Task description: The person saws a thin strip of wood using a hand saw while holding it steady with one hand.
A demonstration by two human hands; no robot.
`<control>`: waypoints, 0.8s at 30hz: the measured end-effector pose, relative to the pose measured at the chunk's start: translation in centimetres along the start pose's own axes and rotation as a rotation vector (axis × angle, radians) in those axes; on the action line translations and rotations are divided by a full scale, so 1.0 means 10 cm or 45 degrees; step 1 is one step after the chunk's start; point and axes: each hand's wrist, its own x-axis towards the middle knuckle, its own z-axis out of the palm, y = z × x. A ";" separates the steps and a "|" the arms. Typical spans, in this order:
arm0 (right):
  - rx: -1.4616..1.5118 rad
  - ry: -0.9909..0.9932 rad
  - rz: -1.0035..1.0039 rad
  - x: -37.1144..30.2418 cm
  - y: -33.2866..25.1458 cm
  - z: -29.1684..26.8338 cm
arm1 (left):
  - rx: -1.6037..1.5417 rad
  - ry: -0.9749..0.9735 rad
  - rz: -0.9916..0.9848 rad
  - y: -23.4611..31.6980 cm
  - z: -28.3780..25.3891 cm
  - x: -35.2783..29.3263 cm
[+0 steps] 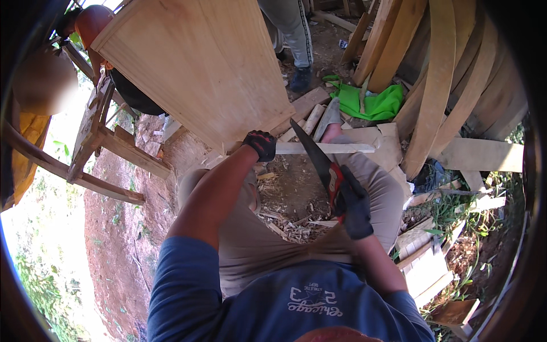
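Observation:
My left hand (261, 143), in a black glove, grips the left end of a thin pale wooden strip (336, 148) that lies level across the middle of the view. My right hand (354, 206), also gloved in black, is closed around the red-and-black handle of a handsaw (315, 158). The saw's dark blade slants up and left and crosses the strip near its middle. A large pale plywood panel (199, 62) leans just above my left hand. My knees in tan trousers are below the strip.
Long curved planks (439, 85) lean at the right, with a green cloth (373, 102) at their foot. Another person's legs (293, 40) stand at top centre. A wooden frame (102, 148) stands at left. Scrap boards (427, 268) lie at lower right; sawdust covers the dirt.

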 end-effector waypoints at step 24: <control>-0.128 0.036 0.072 0.79 0.14 0.36 | 0.051 -0.197 -0.019 0.04 -0.26 -0.04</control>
